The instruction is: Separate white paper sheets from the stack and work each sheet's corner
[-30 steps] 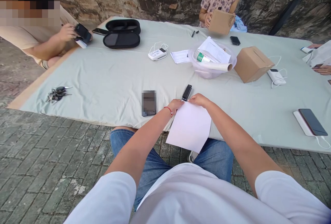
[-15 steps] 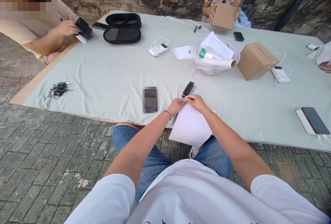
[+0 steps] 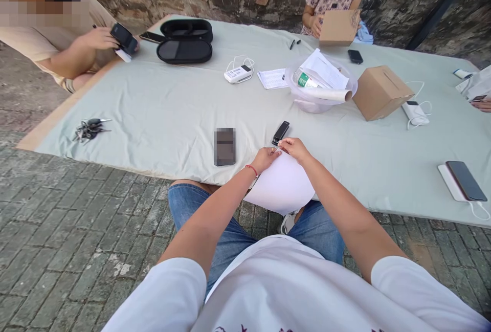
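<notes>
White paper (image 3: 283, 182) hangs over the table's near edge, its lower end above my lap. My left hand (image 3: 265, 159), with a red band at the wrist, pinches the paper's upper corner. Close beside it, my right hand (image 3: 294, 148) grips the same corner, its fingertips pressed together. Whether the paper is one sheet or more I cannot tell. Just beyond my fingertips a black stapler (image 3: 281, 132) lies on the cloth. To the left of my hands rests a dark, blurred-out flat object (image 3: 225, 147).
A clear plastic bowl (image 3: 301, 102) holds papers, a bottle and a cardboard tube. Around it are a cardboard box (image 3: 383, 91), white power banks (image 3: 238, 74) and a black case (image 3: 184, 50). Keys (image 3: 91, 130) lie left; a phone (image 3: 466, 181) lies right. Other people sit around the table.
The paper's lower end has lifted slightly and bows more. Both hands still pinch its upper corner, with only slight finger movement. Across the table, a person's cardboard box has turned a little.
</notes>
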`<state>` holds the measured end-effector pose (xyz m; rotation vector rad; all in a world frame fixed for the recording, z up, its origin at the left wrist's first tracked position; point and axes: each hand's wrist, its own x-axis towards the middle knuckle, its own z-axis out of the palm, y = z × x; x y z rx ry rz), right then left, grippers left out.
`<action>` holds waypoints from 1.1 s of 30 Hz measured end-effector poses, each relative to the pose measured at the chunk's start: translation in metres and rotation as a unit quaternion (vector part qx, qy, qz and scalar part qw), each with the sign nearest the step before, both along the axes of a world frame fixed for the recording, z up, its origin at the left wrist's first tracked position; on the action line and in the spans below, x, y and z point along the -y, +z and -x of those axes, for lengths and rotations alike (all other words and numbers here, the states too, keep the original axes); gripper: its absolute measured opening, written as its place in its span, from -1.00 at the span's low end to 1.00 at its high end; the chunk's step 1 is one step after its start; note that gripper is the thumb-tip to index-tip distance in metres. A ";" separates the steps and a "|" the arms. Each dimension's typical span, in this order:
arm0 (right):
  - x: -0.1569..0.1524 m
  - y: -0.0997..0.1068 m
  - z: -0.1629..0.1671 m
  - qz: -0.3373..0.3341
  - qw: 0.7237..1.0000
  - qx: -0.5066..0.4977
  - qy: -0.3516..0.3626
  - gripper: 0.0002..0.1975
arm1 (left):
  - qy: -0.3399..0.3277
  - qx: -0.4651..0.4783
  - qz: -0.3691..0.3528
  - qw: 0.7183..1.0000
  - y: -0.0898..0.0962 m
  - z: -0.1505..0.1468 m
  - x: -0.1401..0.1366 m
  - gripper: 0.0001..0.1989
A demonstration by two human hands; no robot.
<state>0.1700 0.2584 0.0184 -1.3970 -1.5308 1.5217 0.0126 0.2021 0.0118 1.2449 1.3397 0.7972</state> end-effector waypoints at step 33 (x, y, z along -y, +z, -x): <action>-0.003 0.006 -0.001 0.086 0.995 0.022 0.043 -0.69 | 0.010 0.023 0.026 0.999 0.006 0.001 0.003 -0.70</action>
